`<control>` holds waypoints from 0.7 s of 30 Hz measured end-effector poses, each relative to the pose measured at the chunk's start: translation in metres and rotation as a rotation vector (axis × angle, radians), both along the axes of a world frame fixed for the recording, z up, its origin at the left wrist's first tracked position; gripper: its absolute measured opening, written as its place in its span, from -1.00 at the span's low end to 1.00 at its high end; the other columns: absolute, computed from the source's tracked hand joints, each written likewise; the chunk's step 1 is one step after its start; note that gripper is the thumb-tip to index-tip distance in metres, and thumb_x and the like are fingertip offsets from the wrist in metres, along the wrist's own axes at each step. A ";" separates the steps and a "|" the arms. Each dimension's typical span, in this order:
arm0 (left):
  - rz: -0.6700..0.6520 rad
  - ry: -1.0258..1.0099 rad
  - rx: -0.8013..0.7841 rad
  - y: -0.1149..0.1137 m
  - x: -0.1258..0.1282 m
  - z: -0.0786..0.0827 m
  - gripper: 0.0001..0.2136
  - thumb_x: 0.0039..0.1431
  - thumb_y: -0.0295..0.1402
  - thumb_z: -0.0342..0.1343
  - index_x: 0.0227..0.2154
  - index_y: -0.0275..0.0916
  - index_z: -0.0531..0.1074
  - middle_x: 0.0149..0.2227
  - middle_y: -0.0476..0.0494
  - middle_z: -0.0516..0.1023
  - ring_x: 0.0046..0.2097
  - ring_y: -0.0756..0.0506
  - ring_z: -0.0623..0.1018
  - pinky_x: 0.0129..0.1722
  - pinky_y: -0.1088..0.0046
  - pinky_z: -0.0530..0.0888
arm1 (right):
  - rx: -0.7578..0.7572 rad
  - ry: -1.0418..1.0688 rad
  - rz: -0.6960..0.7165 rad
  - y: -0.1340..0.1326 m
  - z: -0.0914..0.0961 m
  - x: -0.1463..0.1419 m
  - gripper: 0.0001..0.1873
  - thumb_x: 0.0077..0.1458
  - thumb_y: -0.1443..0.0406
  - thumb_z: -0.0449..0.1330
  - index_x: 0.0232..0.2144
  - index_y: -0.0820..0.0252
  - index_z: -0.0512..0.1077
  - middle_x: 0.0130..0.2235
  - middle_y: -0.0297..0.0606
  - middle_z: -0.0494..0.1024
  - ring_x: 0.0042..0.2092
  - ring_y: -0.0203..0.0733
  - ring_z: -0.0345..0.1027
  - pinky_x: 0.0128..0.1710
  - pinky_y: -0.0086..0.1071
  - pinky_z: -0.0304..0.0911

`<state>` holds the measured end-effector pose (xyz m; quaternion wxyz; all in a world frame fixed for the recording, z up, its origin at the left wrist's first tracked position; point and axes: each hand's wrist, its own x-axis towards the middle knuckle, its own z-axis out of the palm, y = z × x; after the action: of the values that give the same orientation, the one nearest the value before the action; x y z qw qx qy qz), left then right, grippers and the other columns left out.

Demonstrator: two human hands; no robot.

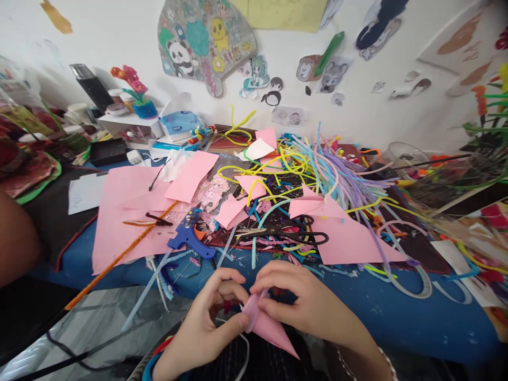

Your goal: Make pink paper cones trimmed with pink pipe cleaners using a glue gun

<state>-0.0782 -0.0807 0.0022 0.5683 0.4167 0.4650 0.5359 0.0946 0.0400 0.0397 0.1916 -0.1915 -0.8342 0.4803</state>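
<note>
Over my lap, near the table's front edge, I hold a pink paper cone (275,333) with its point toward the lower right. A pale lilac pipe cleaner (251,311) lies around the upper, wider end. My left hand (218,312) pinches that end from the left, thumb on the lilac band. From the right, my right hand (299,299) pinches the same band between thumb and fingers. Fingers cover part of the cone's upper edge. Black-handled scissors (289,231) and a blue glue gun (192,241) lie on the table beyond my hands.
Pink paper sheets (115,222) spread across the table (397,312). Loose pipe cleaners (341,164) heap at the back right. A long orange pipe cleaner (119,259) juts over the front left edge. Part of another person's arm (16,238) shows at far left.
</note>
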 end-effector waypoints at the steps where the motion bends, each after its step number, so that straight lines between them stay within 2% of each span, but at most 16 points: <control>1: 0.006 -0.007 -0.024 0.001 0.001 0.000 -0.69 0.21 -0.28 0.21 -0.05 -0.07 0.27 -0.35 0.03 0.51 -0.36 0.00 0.49 -0.33 0.47 0.37 | 0.002 -0.013 0.004 -0.001 0.000 0.000 -0.80 0.07 0.50 0.30 -0.23 0.23 0.57 -0.21 -0.28 0.60 -0.18 -0.28 0.44 -0.16 -0.47 0.30; 8: 0.009 0.079 -0.079 0.005 0.005 -0.006 -0.70 0.21 -0.34 0.21 -0.09 -0.10 0.22 -0.39 0.06 0.48 -0.38 0.02 0.44 -0.36 0.49 0.32 | -0.014 -0.055 -0.005 -0.004 0.000 0.003 -0.89 0.13 0.40 0.31 -0.24 0.17 0.57 -0.24 -0.33 0.58 -0.20 -0.29 0.44 -0.15 -0.46 0.29; 14: 0.043 -0.014 -0.074 0.008 0.007 -0.008 -0.70 0.20 -0.28 0.22 -0.13 -0.13 0.20 -0.40 0.05 0.49 -0.39 0.01 0.44 -0.36 0.48 0.32 | 0.016 0.019 -0.079 0.001 -0.001 0.014 -0.86 0.19 0.42 0.25 -0.21 0.16 0.55 -0.20 -0.30 0.56 -0.14 -0.27 0.43 -0.11 -0.45 0.29; 18: 0.081 -0.126 -0.080 0.011 0.012 -0.010 -0.70 0.17 -0.31 0.25 -0.19 -0.14 0.20 -0.42 0.06 0.50 -0.40 0.04 0.44 -0.40 0.54 0.33 | 0.094 0.087 -0.135 -0.004 -0.006 0.018 -0.87 0.21 0.44 0.22 -0.24 0.17 0.54 -0.27 -0.32 0.54 -0.22 -0.30 0.41 -0.19 -0.48 0.30; 21: 0.108 -0.220 -0.080 0.012 0.016 -0.012 -0.68 0.14 -0.32 0.28 -0.22 -0.16 0.21 -0.44 0.07 0.52 -0.42 0.05 0.45 -0.42 0.58 0.34 | 0.231 0.132 -0.158 -0.009 -0.014 0.020 -0.86 0.27 0.43 0.16 -0.19 0.21 0.52 -0.27 -0.27 0.52 -0.22 -0.29 0.39 -0.17 -0.45 0.32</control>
<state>-0.0618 -0.0683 -0.0102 0.6022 0.3067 0.4429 0.5892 0.1147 0.0310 0.0257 0.3039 -0.2014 -0.8518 0.3762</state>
